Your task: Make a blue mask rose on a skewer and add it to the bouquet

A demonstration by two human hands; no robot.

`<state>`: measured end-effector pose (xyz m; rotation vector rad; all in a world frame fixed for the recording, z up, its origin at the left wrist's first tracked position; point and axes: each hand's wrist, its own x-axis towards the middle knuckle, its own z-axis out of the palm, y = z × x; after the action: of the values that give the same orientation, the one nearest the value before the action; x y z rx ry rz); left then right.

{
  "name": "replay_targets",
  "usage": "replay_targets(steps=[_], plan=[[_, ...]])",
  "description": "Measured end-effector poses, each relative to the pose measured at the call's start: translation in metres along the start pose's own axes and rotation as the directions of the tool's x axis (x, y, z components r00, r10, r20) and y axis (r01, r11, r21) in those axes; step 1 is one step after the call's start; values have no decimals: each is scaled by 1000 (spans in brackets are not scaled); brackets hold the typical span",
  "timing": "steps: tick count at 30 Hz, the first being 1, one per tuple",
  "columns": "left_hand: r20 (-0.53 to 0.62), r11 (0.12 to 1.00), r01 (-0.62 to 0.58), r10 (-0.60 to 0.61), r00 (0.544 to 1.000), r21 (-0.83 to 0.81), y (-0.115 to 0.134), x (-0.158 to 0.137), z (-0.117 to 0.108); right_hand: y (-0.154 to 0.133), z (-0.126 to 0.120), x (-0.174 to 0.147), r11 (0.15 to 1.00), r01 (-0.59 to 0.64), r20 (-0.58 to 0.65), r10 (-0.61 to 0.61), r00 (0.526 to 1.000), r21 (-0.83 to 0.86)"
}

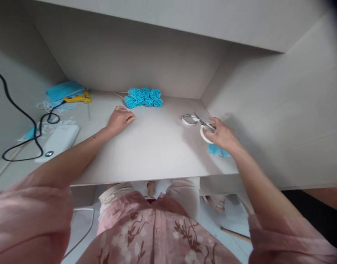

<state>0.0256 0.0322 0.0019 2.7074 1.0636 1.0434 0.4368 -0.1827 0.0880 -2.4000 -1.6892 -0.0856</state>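
My left hand [120, 119] rests on the tabletop with loosely curled fingers, and nothing shows in them. Just beyond it lies a cluster of blue crepe-paper roses [145, 98], with thin sticks pointing left. Toward the right side, my right hand [222, 135] has its thumb and fingers around the near end of a pair of scissors [200, 121], whose metal blades point away and left. A white ring [189, 123] lies by the blades, and another whitish ring [203, 136] is partly covered by my thumb. Beneath my right hand sits a piece of blue paper [218, 150].
On the left are a yellow glue gun [77, 98] with a black cable [18, 104], blue folded sheets [64, 90] and a white flat box-like device [61, 138]. Pale walls [135, 58] enclose the tabletop [154, 154] at the back and sides; a ledge [185, 14] overhangs it.
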Motion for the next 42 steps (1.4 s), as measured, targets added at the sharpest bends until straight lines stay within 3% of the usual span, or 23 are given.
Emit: replay_targets(steps=[2, 5, 9, 12, 14, 16, 18, 19, 20, 24, 28, 30, 31, 33, 35, 36, 38, 42], plan=[[-67, 997, 83, -83, 994, -2, -10, 4, 0, -3, 0, 0, 997, -30, 13, 29, 999, 66], [-122, 985, 173, -172, 977, -2, -17, 6, 1, -8, 13, 0, 1000, -22, 46, 21, 999, 17], [-96, 979, 202, -199, 975, 14, -16, 2, 3, -4, 38, 2, 999, 11, 44, -9, 999, -38], [-51, 984, 176, -174, 983, 21, -13, -3, 6, 7, 44, 7, 969, -87, -9, 91, 996, 229], [-36, 986, 164, -164, 986, 14, -12, -5, 8, 13, 39, 12, 828, -123, -19, 159, 987, 548], [-31, 987, 163, -163, 986, 1, -12, -6, 10, 13, 27, 16, 542, -126, 30, 183, 983, 831], [-27, 986, 163, -163, 986, -21, -10, -5, 11, 7, 12, 15, 264, -128, 102, 111, 989, 956], [-29, 986, 164, -165, 986, -37, -7, -5, 11, 1, 4, 13, 170, -128, 121, 53, 991, 977], [-36, 984, 167, -169, 985, -54, -4, -5, 11, -5, -2, 10, 131, -125, 124, 16, 992, 983], [-80, 979, 169, -179, 981, -116, 21, -7, 10, -31, -10, -4, 137, -162, 175, -91, 980, 977], [-56, 983, -15, 5, 998, -184, 61, -10, 13, -48, 7, -9, 78, -227, 237, -179, 955, 971], [-28, 963, -171, 168, 985, -211, 82, -12, 16, -53, 18, -9, 158, -250, 281, -212, 936, 955], [-10, 946, -237, 241, 971, -219, 92, -13, 18, -55, 23, -9, 261, -223, 280, -205, 938, 939], [26, 913, -340, 355, 935, -226, 107, -16, 21, -58, 32, -11, 603, -64, 212, -177, 961, 795], [44, 885, -410, 429, 902, -223, 116, -18, 23, -62, 39, -14, 900, 123, 113, -186, 976, 418], [50, 875, -430, 451, 891, -223, 117, -19, 24, -64, 42, -17, 960, 181, 90, -204, 975, 212], [59, 871, -433, 457, 887, -233, 114, -19, 26, -67, 47, -21, 969, 241, 88, -236, 968, -51], [69, 909, -328, 356, 932, -256, 87, -17, 24, -67, 44, -23, 937, 287, 80, -276, 958, -198]])
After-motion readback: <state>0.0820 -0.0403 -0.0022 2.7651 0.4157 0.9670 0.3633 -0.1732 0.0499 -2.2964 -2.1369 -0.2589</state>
